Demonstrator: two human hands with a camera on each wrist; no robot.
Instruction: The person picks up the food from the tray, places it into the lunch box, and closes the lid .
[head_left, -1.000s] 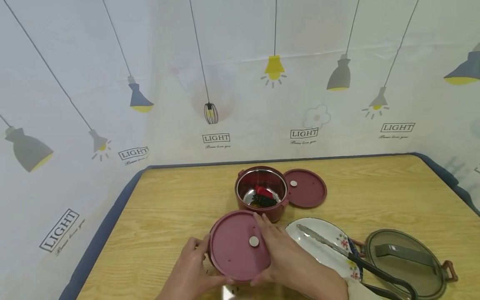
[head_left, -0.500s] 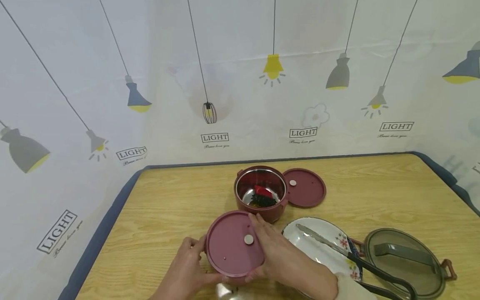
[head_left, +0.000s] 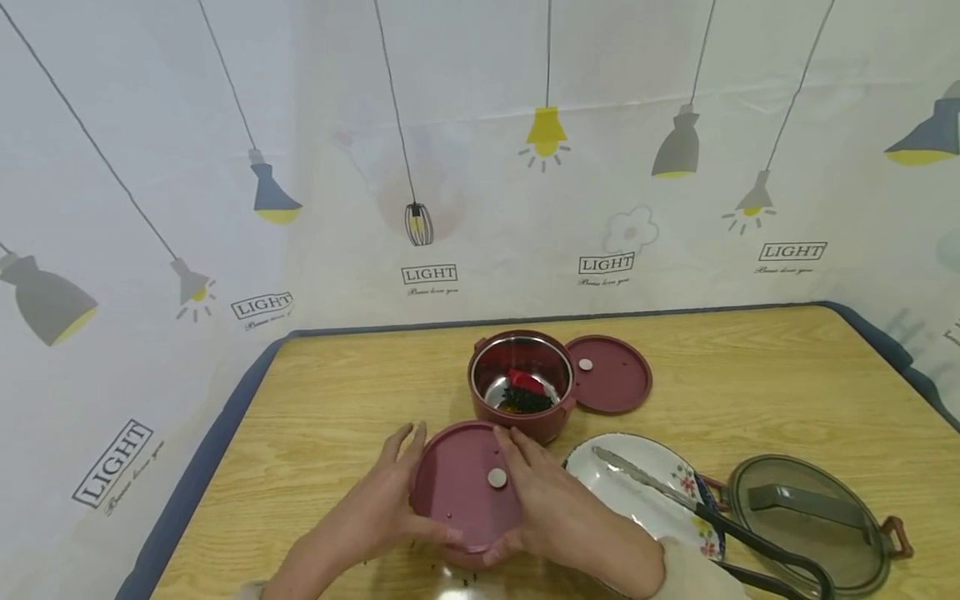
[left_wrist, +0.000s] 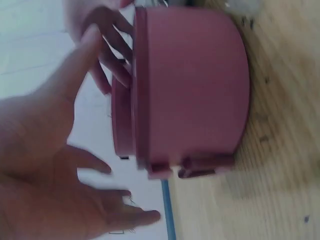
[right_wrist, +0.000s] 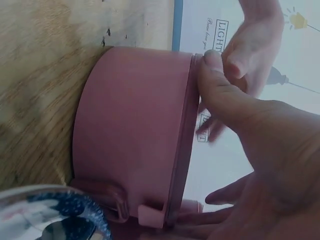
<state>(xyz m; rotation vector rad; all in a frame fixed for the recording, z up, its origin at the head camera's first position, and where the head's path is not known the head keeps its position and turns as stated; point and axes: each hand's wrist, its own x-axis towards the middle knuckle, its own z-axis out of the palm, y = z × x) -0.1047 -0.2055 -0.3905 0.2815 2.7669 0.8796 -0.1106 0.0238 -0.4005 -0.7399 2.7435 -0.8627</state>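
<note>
Maroon lid (head_left: pixel 467 500), right hand (head_left: pixel 551 500) touching (wall (head_left: pixel 495 292): "LIGHT").

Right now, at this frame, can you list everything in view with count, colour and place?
Near pot: 1, maroon, on table, between the hands
Near lid: 1, maroon, on near pot
Far pot: 1, maroon, behind near pot, uncovered
Pot contents: uncountable, red and dark, inside far pot
Flat lid: 1, maroon, right of far pot
Dish: 1, white, floral, right of near pot
Tongs: 1, metal and black, across dish
See-through lid: 1, grey, far right
Specks: several, dark, on table
Table: 1, wood-coloured, underneath
Wall covering: 1, white, lamp-printed, behind
Left hand: 1, bare, left of near lid
Right hand: 1, bare, touching near lid
Sleeves: 2, pale, bottom edge
</note>
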